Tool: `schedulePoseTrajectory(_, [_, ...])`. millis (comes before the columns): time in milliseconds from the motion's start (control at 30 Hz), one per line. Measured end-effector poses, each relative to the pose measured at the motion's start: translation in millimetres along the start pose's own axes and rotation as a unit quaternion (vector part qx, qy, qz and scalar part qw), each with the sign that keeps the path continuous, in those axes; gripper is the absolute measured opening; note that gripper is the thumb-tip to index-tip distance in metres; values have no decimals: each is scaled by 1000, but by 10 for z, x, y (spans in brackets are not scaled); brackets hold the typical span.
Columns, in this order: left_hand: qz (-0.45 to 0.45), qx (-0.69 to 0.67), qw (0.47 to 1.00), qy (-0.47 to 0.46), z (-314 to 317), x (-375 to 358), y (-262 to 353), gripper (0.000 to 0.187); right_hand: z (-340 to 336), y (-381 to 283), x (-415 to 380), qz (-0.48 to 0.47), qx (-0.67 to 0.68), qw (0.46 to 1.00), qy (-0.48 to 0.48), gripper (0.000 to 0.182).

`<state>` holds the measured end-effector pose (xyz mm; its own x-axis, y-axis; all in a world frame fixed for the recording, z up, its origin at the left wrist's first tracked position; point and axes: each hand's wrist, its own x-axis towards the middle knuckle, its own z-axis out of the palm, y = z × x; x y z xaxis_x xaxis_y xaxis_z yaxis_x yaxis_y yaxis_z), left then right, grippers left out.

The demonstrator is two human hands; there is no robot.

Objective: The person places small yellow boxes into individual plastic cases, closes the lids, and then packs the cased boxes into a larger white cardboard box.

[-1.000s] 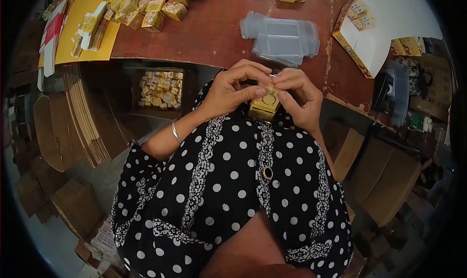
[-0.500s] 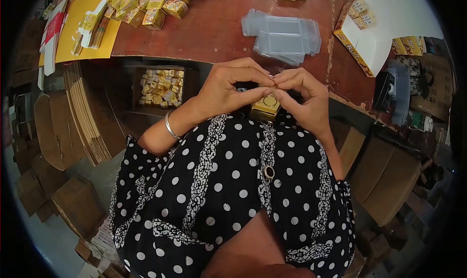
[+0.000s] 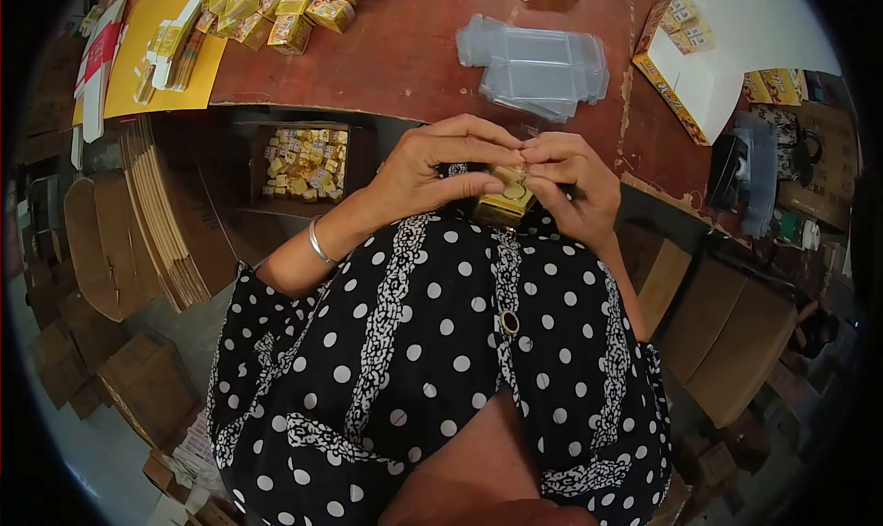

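Observation:
A small yellow box [image 3: 499, 213] with a metal ring on its top sits close against my chest, at the table's front edge. My left hand [image 3: 446, 163] is closed at it, the thumb along the box's top and the fingers reaching over to the right hand. My right hand [image 3: 575, 181] is closed in a pinch just above the box's right side. Between its fingertips is something small, perhaps a bit of chain, too tiny to make out. Clear plastic packages [image 3: 543, 66] lie flat on the table just beyond my hands.
A pile of yellow boxes [image 3: 292, 31] lies at the back left on a yellow sheet [image 3: 198, 85]. Below the table edge, a carton [image 3: 361, 158] holds many small yellow pieces. An open display box [image 3: 676, 89] stands at right; flattened cardboard [image 3: 166, 222] leans at left.
My hands have parted slightly at the thumbs. The left thumb has come down onto the yellow box, and the right fingers have shifted a little; more of the box's top is covered.

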<state>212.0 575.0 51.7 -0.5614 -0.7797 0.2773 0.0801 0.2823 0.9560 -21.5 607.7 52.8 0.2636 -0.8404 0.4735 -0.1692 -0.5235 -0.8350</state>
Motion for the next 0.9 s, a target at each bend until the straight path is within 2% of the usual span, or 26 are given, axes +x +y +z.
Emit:
schedulePoseTrajectory(33, [8, -20, 1000, -18, 17, -20, -35, 22, -2, 18, -12, -75, -43, 996, -2, 13])
schedulePoseTrajectory(100, [19, -43, 998, -42, 67, -70, -98, 26, -2, 48, -57, -97, -78, 992, 6, 15])
schedulePoseTrajectory(133, [-33, -108, 993, -26, 101, -99, -117, 30, -24, 41, -68, -119, -114, 986, 13, 18])
schedulePoseTrajectory(167, [-81, -174, 981, -19, 135, -81, -120, 35, -60, 1, -67, -113, -135, 984, 9, 22])
schedulePoseTrajectory(200, [-95, -138, 986, -26, 114, -48, -117, 35, -125, -61, -69, -104, -167, 980, 9, 26])
schedulePoseTrajectory(233, [-99, -177, 979, -7, 134, 0, -79, 33, -232, -150, -85, -76, -187, 979, 28, 26])
schedulePoseTrajectory(300, [-96, -219, 971, 5, 158, 68, -66, 30, -566, -261, -219, 68, -153, 957, 236, 22])
schedulePoseTrajectory(333, [-88, -219, 972, 4, 151, 98, -85, 29, -928, -163, -270, 43, -222, 913, 339, 21])
schedulePoseTrajectory(400, [-77, -219, 973, 8, 172, 183, -41, 29, -1609, -413, -344, 174, -164, 805, 543, 20])
schedulePoseTrajectory(467, [-79, -213, 974, -10, 163, 258, -30, 29, -2444, -181, -847, 217, -268, 761, 550, 22])
schedulePoseTrajectory(500, [-76, -215, 973, -23, 173, 292, -37, 28, -2747, -63, -1074, 214, -273, 756, 555, 22])
schedulePoseTrajectory(567, [-85, -220, 971, -47, 217, 340, -25, 27, -3223, 189, -1433, 349, -327, 763, 435, 25])
schedulePoseTrajectory(600, [-83, -220, 971, -49, 248, 351, -38, 27, -3409, 317, -1578, 348, -328, 762, 436, 25])
schedulePoseTrajectory(633, [-82, -217, 971, -59, 282, 358, -65, 26, -3569, 436, -1708, 404, -308, 769, 387, 26])
schedulePoseTrajectory(667, [-82, -214, 971, -69, 311, 366, -78, 26, -3624, 465, -1725, 458, -286, 772, 335, 26])
schedulePoseTrajectory(700, [-94, -210, 970, -76, 326, 369, -56, 25, -3663, 497, -1754, 457, -285, 772, 337, 26])
schedulePoseTrajectory(767, [-99, -209, 970, -79, 339, 377, -59, 25, -3617, 465, -1671, 523, -226, 752, 332, 23])
schedulePoseTrajectory(900, [-107, -212, 969, -72, 337, 403, -55, 25, -3558, 387, -1593, 502, -161, 782, 333, 17])
